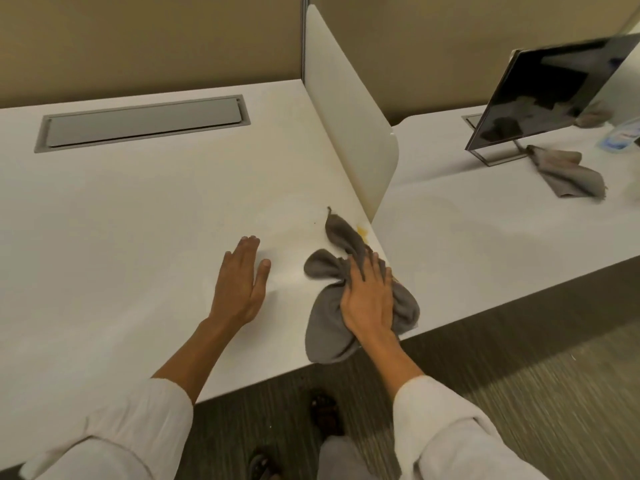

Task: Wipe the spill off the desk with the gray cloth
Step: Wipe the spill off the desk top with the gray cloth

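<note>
Right grip (pixel 369 296), fingers spread flat rather than curled, presses the limp, bunched gray cloth (pixel 327 317) onto the white bench (pixel 138 220) beside a yellow spill smear (pixel 362 232), left grip (pixel 242 282) flat alongside; soft fabric likely drags best palmed mid-bunch.

The loose, crinkled off-white left sleeve (pixel 131 431) and matching right sleeve (pixel 446 431) end mid-forearm, leaving the forearms bare. The left hand (pixel 240 282) and right hand (pixel 369 299) are bare, nails short. Below are grey trousers (pixel 343 459) and dark strapped sandals (pixel 323 410).

An office: white desks (pixel 138 220) split by a divider panel (pixel 349 133), a monitor (pixel 547 91), carpeted floor (pixel 519 375).
</note>
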The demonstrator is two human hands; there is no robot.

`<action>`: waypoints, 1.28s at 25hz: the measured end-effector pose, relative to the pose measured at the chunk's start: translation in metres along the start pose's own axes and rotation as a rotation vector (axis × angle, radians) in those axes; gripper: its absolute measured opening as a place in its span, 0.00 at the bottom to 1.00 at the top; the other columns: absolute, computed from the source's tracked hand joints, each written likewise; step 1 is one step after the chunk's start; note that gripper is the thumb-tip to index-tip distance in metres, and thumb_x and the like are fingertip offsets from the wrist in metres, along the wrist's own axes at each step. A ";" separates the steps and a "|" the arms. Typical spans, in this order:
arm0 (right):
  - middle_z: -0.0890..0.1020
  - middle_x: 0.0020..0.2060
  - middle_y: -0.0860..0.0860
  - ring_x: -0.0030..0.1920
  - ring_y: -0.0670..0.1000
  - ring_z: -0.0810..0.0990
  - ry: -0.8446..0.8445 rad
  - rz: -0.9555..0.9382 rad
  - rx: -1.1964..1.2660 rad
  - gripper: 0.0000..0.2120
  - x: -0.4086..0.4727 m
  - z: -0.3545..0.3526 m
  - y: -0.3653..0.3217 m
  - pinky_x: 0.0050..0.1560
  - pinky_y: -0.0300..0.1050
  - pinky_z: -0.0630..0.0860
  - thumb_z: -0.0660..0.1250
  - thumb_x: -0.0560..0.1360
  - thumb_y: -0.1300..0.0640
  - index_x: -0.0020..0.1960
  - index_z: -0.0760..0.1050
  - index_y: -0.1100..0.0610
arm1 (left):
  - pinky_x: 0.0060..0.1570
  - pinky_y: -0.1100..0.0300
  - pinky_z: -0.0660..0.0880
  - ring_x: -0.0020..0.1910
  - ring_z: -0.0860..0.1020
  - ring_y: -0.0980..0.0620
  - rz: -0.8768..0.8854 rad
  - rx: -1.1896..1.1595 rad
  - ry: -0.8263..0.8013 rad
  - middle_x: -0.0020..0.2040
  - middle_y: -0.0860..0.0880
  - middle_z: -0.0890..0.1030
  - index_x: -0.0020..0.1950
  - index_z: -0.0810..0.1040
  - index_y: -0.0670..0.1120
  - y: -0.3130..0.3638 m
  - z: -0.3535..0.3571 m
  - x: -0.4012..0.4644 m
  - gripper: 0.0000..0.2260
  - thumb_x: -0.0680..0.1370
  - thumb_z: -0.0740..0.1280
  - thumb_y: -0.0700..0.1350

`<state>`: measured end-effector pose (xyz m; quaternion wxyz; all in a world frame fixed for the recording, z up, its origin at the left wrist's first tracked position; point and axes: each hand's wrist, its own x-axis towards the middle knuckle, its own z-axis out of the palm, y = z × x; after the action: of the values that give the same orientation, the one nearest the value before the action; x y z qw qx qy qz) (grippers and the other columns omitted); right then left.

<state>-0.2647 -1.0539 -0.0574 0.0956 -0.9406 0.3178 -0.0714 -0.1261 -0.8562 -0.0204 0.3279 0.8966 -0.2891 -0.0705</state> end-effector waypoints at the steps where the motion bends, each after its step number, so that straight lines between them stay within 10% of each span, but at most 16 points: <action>1: 0.64 0.76 0.61 0.77 0.61 0.60 -0.005 -0.008 -0.003 0.25 0.015 0.003 -0.015 0.77 0.60 0.55 0.52 0.79 0.54 0.76 0.65 0.55 | 0.77 0.49 0.51 0.77 0.59 0.46 0.006 -0.001 0.004 0.77 0.42 0.64 0.76 0.61 0.42 0.003 0.004 0.003 0.26 0.81 0.50 0.54; 8: 0.58 0.79 0.56 0.80 0.57 0.51 -0.203 -0.458 0.154 0.32 -0.025 0.012 -0.078 0.77 0.62 0.48 0.54 0.78 0.34 0.75 0.66 0.51 | 0.75 0.47 0.56 0.75 0.62 0.42 -0.060 0.020 0.150 0.75 0.40 0.66 0.75 0.63 0.39 0.000 0.003 0.055 0.26 0.82 0.49 0.53; 14: 0.58 0.79 0.57 0.79 0.59 0.53 -0.118 -0.210 0.002 0.25 -0.011 -0.001 -0.009 0.76 0.65 0.53 0.53 0.81 0.46 0.76 0.65 0.53 | 0.76 0.45 0.55 0.76 0.61 0.44 -0.048 0.047 0.158 0.75 0.40 0.66 0.75 0.63 0.40 0.008 0.009 0.083 0.25 0.82 0.51 0.52; 20: 0.48 0.81 0.58 0.80 0.63 0.44 -0.259 -0.899 0.127 0.32 -0.001 0.008 -0.056 0.76 0.68 0.47 0.61 0.78 0.51 0.80 0.54 0.50 | 0.75 0.44 0.57 0.76 0.63 0.44 -0.059 0.000 0.228 0.75 0.41 0.67 0.75 0.64 0.40 0.004 0.001 0.099 0.23 0.83 0.51 0.50; 24: 0.57 0.79 0.55 0.79 0.62 0.47 -0.260 -1.164 0.186 0.26 0.008 0.029 -0.117 0.76 0.67 0.44 0.64 0.77 0.52 0.74 0.68 0.47 | 0.75 0.49 0.58 0.75 0.64 0.46 -0.180 -0.054 0.366 0.75 0.43 0.68 0.75 0.65 0.42 -0.014 -0.031 0.110 0.24 0.83 0.49 0.52; 32: 0.65 0.76 0.54 0.78 0.59 0.54 -0.250 -0.706 0.332 0.30 0.096 0.052 -0.197 0.76 0.65 0.46 0.59 0.79 0.48 0.78 0.56 0.54 | 0.72 0.57 0.58 0.74 0.65 0.47 -0.246 -0.094 0.411 0.73 0.43 0.70 0.74 0.67 0.42 -0.033 -0.033 0.115 0.22 0.83 0.50 0.50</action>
<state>-0.0639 -0.9523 -0.0568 0.2535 -0.9651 -0.0546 -0.0355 -0.0058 -0.8825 -0.0081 0.4100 0.9044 -0.1013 0.0607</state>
